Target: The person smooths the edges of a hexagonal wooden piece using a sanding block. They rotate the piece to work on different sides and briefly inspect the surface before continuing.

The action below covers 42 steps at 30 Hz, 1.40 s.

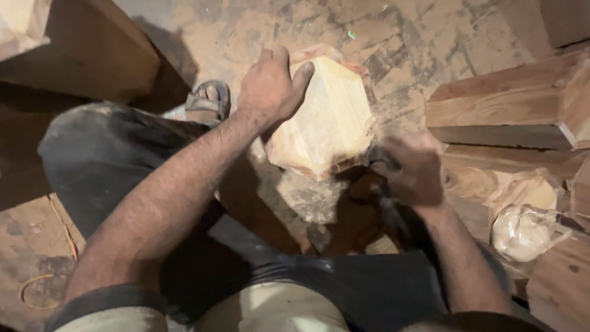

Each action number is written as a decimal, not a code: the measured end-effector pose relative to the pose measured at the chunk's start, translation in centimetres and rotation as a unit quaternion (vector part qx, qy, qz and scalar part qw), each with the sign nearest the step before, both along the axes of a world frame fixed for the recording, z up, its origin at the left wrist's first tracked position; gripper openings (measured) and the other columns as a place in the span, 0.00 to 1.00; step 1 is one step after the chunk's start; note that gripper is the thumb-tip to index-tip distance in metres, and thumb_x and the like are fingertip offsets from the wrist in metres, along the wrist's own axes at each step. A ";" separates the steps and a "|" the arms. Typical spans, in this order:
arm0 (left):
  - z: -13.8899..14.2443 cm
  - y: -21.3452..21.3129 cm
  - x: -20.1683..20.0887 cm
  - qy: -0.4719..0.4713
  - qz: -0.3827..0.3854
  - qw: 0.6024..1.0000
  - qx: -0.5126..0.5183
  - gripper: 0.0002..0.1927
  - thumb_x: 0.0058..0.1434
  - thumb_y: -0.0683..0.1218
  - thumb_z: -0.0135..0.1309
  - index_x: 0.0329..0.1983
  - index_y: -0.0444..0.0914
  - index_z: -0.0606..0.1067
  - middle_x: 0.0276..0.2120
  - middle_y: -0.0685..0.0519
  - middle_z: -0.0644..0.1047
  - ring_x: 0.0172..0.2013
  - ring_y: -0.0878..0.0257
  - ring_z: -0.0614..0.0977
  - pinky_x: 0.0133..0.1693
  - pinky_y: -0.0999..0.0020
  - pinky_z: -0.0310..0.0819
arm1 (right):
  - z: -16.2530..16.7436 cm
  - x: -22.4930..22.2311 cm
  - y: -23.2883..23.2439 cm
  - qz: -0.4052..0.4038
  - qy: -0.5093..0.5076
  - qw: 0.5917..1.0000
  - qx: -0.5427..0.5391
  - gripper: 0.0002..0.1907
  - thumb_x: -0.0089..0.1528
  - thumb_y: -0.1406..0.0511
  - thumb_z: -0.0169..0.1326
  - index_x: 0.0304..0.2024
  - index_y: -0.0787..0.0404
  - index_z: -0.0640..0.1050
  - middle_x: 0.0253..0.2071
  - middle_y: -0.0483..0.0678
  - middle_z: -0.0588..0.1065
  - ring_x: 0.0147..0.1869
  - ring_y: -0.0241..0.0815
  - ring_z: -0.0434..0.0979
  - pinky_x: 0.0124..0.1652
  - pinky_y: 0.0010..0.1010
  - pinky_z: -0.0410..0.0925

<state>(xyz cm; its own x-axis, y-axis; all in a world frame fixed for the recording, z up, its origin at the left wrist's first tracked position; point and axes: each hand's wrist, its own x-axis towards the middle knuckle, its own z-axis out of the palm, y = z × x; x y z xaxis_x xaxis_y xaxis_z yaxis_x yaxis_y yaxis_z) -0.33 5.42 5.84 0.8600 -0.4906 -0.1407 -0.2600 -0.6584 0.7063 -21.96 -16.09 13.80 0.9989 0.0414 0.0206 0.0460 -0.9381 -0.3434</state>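
The right hand (pixel 410 167) is motion-blurred, so whatever its fingers grip cannot be made out. The left hand (pixel 269 86) covers the wooden block's (pixel 326 123) upper left corner. The timber beam (pixel 510 104) runs off the right edge.

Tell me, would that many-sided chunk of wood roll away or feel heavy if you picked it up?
The wooden block looks solid and thick, so it is probably stiff and fairly heavy. Its flat faces suggest it would tip from face to face rather than roll. The left hand grips its top edge while the right hand is blurred at its lower edge.
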 end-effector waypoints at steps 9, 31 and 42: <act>0.3 0.0 0.1 0.018 -0.007 1.000 0.006 0.29 0.69 0.63 0.47 0.52 0.32 0.69 0.48 0.35 0.73 0.49 0.38 0.78 0.51 0.45 0.71 | -1.1 0.0 2.0 -0.003 0.051 0.997 -0.051 0.19 0.54 0.72 0.54 0.47 0.57 0.83 0.47 0.47 0.78 0.58 0.50 0.73 0.56 0.46 0.61; -0.1 -0.3 0.0 0.004 0.002 1.000 -0.007 0.28 0.68 0.63 0.48 0.49 0.33 0.69 0.47 0.36 0.74 0.49 0.39 0.78 0.50 0.46 0.72 | -1.5 3.3 1.0 0.101 -0.098 0.989 0.053 0.09 0.63 0.72 0.56 0.47 0.65 0.78 0.44 0.54 0.77 0.50 0.55 0.78 0.51 0.45 0.71; 0.3 -0.6 0.1 0.002 0.000 1.000 0.013 0.29 0.68 0.64 0.47 0.50 0.33 0.70 0.47 0.36 0.74 0.49 0.40 0.78 0.50 0.46 0.72 | 0.6 0.3 0.7 0.002 0.094 0.994 0.054 0.20 0.46 0.68 0.67 0.42 0.63 0.83 0.40 0.55 0.80 0.43 0.52 0.80 0.44 0.41 0.72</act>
